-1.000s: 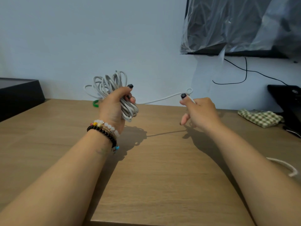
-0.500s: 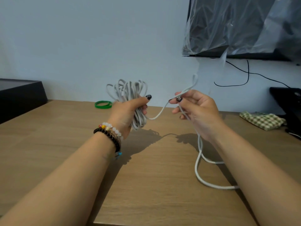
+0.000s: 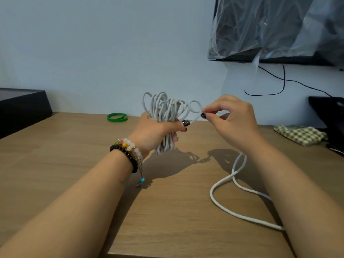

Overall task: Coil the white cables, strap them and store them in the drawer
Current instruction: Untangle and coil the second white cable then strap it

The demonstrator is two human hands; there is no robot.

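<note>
A bundle of coiled white cable [image 3: 164,110] stands upright in my left hand [image 3: 154,131], whose fingers and thumb curl round its middle above the wooden table [image 3: 83,164]. My right hand [image 3: 230,116] pinches a fresh loop of the same cable right beside the bundle's top. The loose tail of the white cable [image 3: 223,185] trails under my right forearm across the table. A green band [image 3: 117,117] lies flat on the table behind my left hand. No drawer is in view.
A black box [image 3: 22,107] sits at the table's left rear. At the right lie a green checked cloth [image 3: 299,135] and a black device [image 3: 329,110]. A plastic-wrapped screen [image 3: 279,28] hangs on the wall, with a black wire below it.
My right hand has brought the cable in from the right to the top of the bundle, forming another loop. My left hand with the bundle shifted right, uncovering the green band.
</note>
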